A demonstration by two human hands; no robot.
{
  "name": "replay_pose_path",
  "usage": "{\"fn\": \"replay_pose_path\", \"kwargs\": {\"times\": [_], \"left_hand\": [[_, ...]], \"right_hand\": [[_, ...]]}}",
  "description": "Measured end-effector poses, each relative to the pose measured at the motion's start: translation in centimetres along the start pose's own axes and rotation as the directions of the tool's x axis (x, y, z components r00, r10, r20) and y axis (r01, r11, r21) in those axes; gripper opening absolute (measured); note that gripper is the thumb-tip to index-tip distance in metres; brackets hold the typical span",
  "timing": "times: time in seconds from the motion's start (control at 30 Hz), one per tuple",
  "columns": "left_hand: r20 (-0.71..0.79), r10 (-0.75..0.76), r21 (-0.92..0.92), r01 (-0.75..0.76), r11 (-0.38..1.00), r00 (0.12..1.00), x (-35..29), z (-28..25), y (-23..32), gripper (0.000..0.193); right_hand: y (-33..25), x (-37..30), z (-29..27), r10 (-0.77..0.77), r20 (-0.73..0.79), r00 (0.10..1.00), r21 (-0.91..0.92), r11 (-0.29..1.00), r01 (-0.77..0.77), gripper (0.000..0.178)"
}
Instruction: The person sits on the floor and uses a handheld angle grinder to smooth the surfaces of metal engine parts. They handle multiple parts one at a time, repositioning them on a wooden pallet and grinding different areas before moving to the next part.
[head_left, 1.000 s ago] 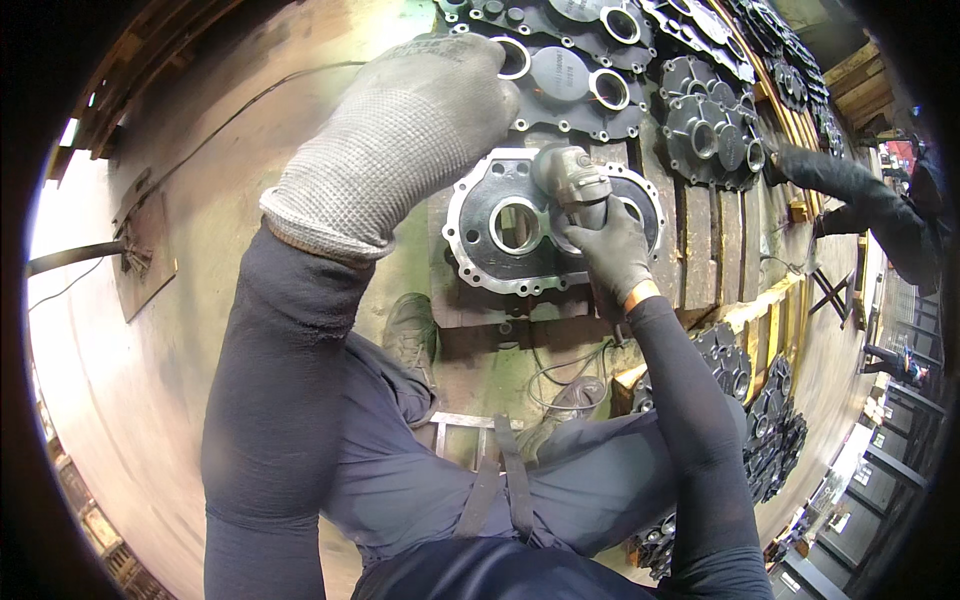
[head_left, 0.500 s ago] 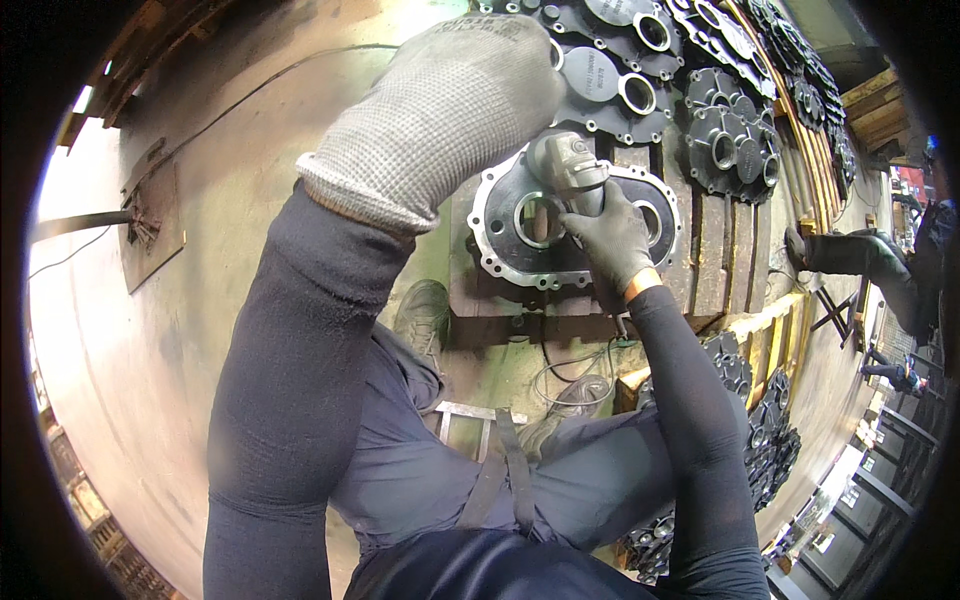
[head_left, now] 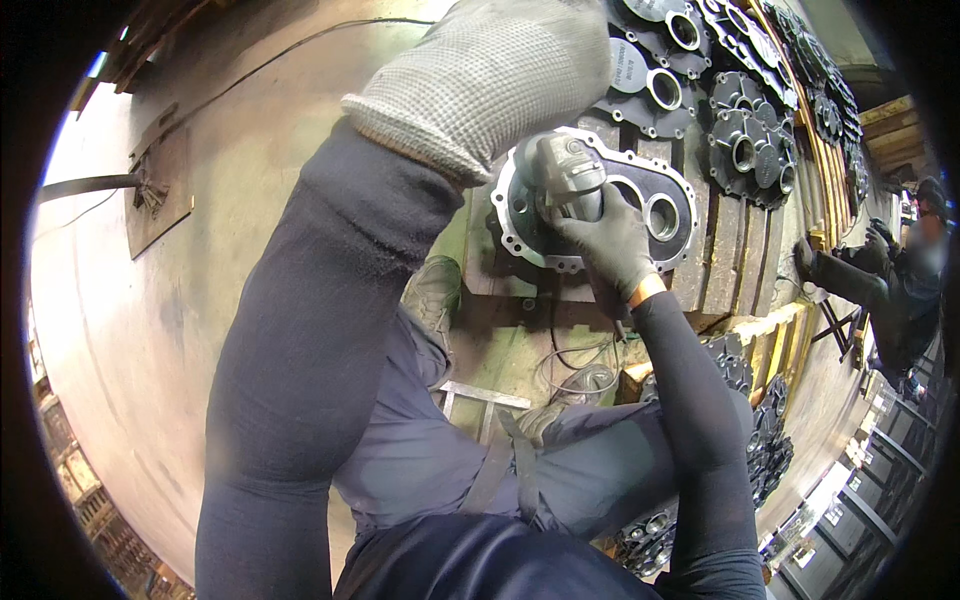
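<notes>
My right hand, in a dark glove, is closed around the body of a grey angle grinder. The grinder's head sits over the left part of a black metal housing cover with a bright bolt-hole rim and round openings; where the two touch is hidden. A pale grey knitted glove covers my left hand, large and close at the top, left of the grinder. Its fingers run out of clear sight, so I cannot tell what they hold.
The cover lies on a slatted wooden platform. Several black covers are stacked behind and to the right. A cable loops by my boots. At the far right sits another person. A metal plate lies on the left floor.
The grinder has shifted left across the cover, now hiding its left opening and uncovering a middle one. My left hand has moved right. The whole view has shifted slightly.
</notes>
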State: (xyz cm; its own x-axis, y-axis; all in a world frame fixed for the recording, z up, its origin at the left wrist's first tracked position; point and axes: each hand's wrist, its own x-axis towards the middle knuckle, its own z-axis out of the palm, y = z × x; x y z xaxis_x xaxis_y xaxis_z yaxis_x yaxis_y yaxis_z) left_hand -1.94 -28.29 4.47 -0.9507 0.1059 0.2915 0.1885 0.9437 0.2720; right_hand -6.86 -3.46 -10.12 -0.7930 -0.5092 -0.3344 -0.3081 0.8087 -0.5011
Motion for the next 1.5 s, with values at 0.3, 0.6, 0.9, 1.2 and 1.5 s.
{"fn": "replay_pose_path", "kwargs": {"times": [0.3, 0.6, 0.9, 1.2, 1.5], "left_hand": [[0.164, -0.098, 0.001, 0.099, 0.995, 0.982, 0.6, -0.3, 0.0, 0.019], [0.183, -0.16, -0.076, 0.176, 0.981, 0.97, 1.1, -0.5, 0.8, 0.024], [0.146, -0.197, -0.129, 0.216, 0.968, 0.969, 1.0, -0.3, 1.2, 0.027], [0.164, -0.124, -0.106, 0.143, 0.984, 0.979, 2.3, 0.5, 2.8, 0.028], [0.234, -0.214, -0.205, 0.264, 0.942, 0.948, 3.3, -0.1, 4.9, 0.035]], "right_hand": [[-0.8, -2.2, 1.2, -0.02, 0.079, 0.997, 0.132, 0.991, 0.009, 0.066], [-0.7, -5.5, 1.5, -0.045, 0.134, 0.99, 0.183, 0.983, 0.02, 0.068], [-0.9, -9.4, 1.7, -0.039, 0.207, 0.977, 0.246, 0.969, -0.013, 0.072], [1.2, -12.4, 0.9, 0.082, 0.234, 0.969, 0.181, 0.975, -0.126, 0.068], [2.6, -13.6, -0.2, 0.096, 0.192, 0.977, 0.249, 0.958, -0.143, 0.061]]}}
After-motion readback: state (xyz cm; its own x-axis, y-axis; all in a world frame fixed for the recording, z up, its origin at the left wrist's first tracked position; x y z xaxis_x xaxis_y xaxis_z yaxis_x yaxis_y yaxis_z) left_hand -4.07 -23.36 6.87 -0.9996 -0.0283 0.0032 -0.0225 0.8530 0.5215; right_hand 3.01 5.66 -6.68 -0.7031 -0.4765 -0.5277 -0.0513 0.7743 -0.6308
